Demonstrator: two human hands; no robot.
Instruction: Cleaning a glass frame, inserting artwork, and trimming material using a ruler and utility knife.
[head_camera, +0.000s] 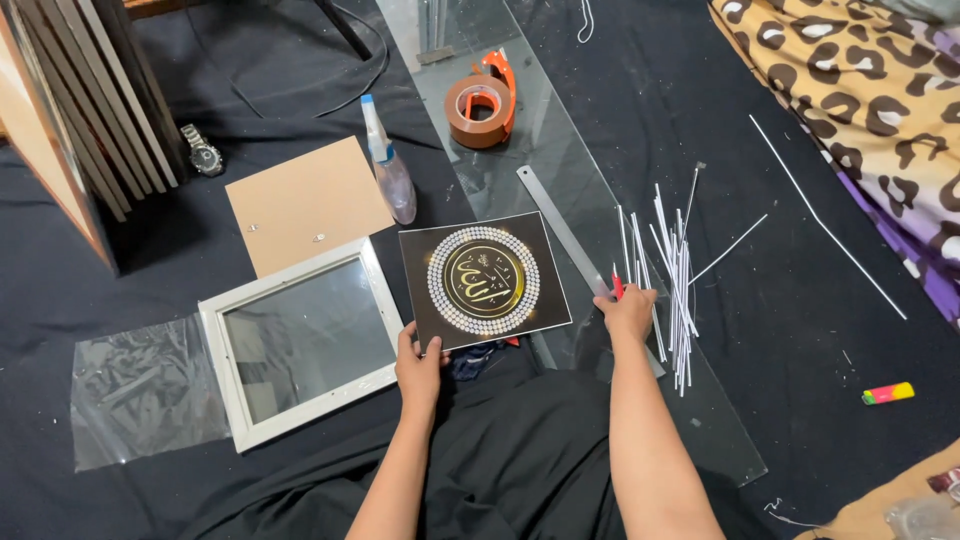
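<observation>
My left hand (419, 366) grips the lower left corner of a black square print (484, 279) with a gold and white round ornament, held flat above my lap. My right hand (628, 312) rests to the right of the print, fingers closed on a small red-tipped tool (617, 283) beside a metal ruler (563, 230). A white picture frame (300, 340) with glass lies just left of my left hand. A brown backing board (305, 203) lies behind the frame.
A long glass sheet (560, 150) runs across the black cloth, with a roll of brown tape (480, 105) on it. A spray bottle (388, 165), a bundle of white strips (675, 270), a clear plastic bag (140, 390), a wristwatch (202, 152) and stacked frames (90, 100) lie around.
</observation>
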